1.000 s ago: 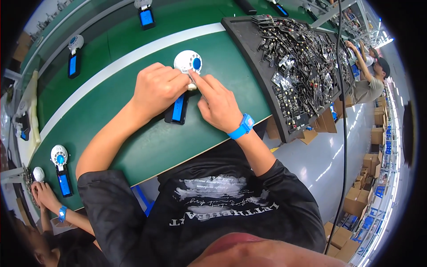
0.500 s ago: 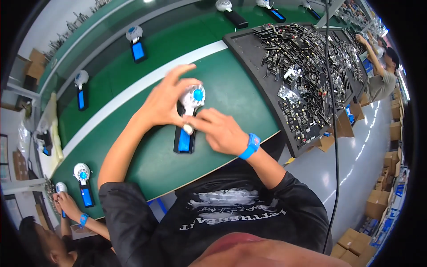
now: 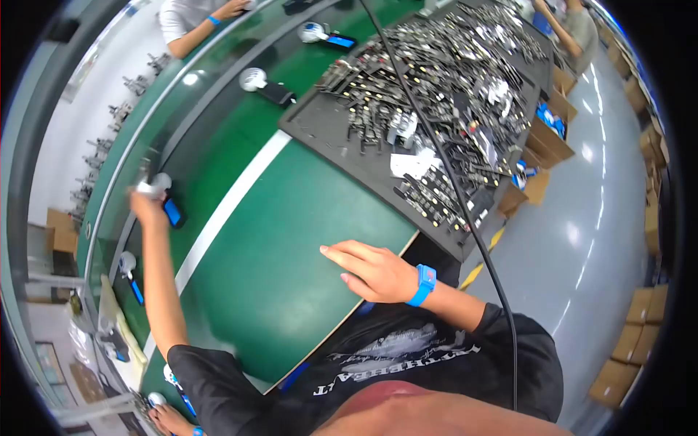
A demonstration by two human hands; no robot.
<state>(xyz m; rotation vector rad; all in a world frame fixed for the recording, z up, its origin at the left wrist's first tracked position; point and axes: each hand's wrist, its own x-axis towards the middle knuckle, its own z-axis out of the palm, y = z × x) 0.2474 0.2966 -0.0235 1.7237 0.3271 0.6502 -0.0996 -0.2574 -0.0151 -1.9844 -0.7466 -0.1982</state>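
My left hand (image 3: 147, 208) is stretched out to the far left, over the dark green strip beyond the white line. It is smeared by motion, with its fingers closed around a white piece (image 3: 150, 190) whose full shape is hidden. Right beside it is a white round-headed device with a black and blue handle (image 3: 173, 211). Above the near edge of the green table (image 3: 276, 240), my right hand (image 3: 378, 272) hovers with fingers extended and apart, holding nothing. A blue watch (image 3: 423, 284) is on that wrist.
More round-headed devices (image 3: 253, 79) lie along the strip. A grey tray (image 3: 327, 134) heaped with small dark parts stands at the right, crossed by a hanging black cable (image 3: 452, 185). Other people's hands (image 3: 169, 419) show at lower left and at the top. Cardboard boxes (image 3: 542, 145) stand beyond the tray.
The device I held with both hands has left the table's middle. My left hand has swung far left; my right hand has let go and opened. The view has turned.
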